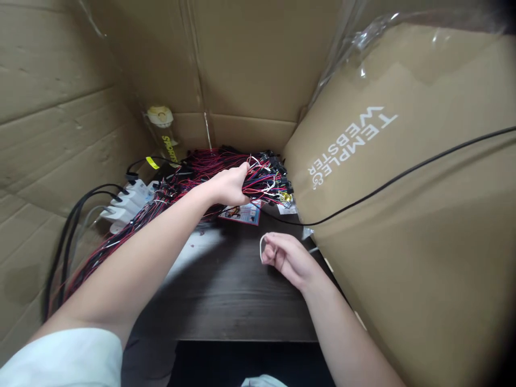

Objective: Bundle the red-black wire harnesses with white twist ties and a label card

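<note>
A dark wooden desk [226, 301] serves as the landmark, walled in by cardboard. Off its left edge, thick black cables [66, 231] loop down beside a white power strip [124, 204] that has several plugs in it. Behind the strip, at the desk's far left corner, a clear bottle [163, 134] with a pale cap and yellow lettering stands upright against the cardboard wall [60, 107].

Across the far part of the desk lies a long bundle of red and black wires [193, 166], running from the left edge toward the far right corner, where small black connectors cluster. The left hand [229, 185] reaches over the desk and closes around this bundle near its connector end, fingers curled into the wires. Just under that hand, a small printed card [242, 214] lies flat on the desk.

Nearer the desk's right edge, the right hand [288, 258] hovers above the wood, its fingers pressed together on a thin pale loop [263, 247], like a rubber band. Right of the desk leans a large cardboard box [403, 215] with white lettering, a thin black cable [403, 172] crossing its face.
</note>
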### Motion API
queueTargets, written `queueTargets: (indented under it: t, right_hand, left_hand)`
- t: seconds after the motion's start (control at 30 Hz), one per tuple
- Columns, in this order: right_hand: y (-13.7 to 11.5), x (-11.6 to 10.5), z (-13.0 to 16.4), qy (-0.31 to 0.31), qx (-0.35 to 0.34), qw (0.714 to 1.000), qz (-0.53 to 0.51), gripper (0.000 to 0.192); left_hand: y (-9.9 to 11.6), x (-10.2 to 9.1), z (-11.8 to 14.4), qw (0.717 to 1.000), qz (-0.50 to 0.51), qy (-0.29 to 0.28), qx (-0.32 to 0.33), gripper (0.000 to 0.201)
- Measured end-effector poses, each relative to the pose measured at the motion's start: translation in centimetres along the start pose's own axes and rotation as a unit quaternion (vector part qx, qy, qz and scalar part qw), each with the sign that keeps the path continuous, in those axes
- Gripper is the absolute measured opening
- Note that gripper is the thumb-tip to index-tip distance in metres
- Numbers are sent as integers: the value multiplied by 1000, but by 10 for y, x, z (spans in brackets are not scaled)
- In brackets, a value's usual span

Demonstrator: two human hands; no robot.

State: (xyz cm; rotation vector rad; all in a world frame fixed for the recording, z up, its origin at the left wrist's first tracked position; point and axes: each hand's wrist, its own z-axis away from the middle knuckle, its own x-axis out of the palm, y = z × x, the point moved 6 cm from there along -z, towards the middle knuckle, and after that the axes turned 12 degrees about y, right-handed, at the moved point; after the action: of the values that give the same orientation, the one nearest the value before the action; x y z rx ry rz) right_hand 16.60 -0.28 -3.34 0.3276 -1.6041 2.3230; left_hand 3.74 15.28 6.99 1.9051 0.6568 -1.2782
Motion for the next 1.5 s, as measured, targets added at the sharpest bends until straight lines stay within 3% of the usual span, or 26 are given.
queueTargets:
  t: [0.1,0.23,0.4,0.53,0.77,0.93,1.07,1.27,1.5]
  right_hand:
    - [-2,4,-15,44,-57,997,18,46]
    - [-9,9,-41,87,-164,978,93,54]
    - [-21,3,-54,130,-279,927,212,60]
    - [-24,-1,-49,144,-324,899,257,45]
    - [-27,2,-44,155,-361,876,281,20]
    - [-30,2,-44,155,-358,876,282,20]
    - [-25,-6,-50,186,-338,879,282,21]
    - [-25,-8,-50,186,-304,891,280,18]
    - [-38,2,-39,159,-311,900,262,21]
  left_hand:
    - [2,8,3,1000,3,-10,-9,69]
    - [8,19,7,998,41,-42,-3,91]
    - [17,26,14,996,54,-60,46,52]
    - [25,28,24,980,150,-90,93,51]
    - [17,30,30,965,194,-174,19,62]
    - [23,28,32,943,239,-231,29,87]
    - [26,35,33,968,169,-183,26,92]
    - [25,46,32,988,115,-100,25,56]
    - [25,47,28,975,193,-103,46,48]
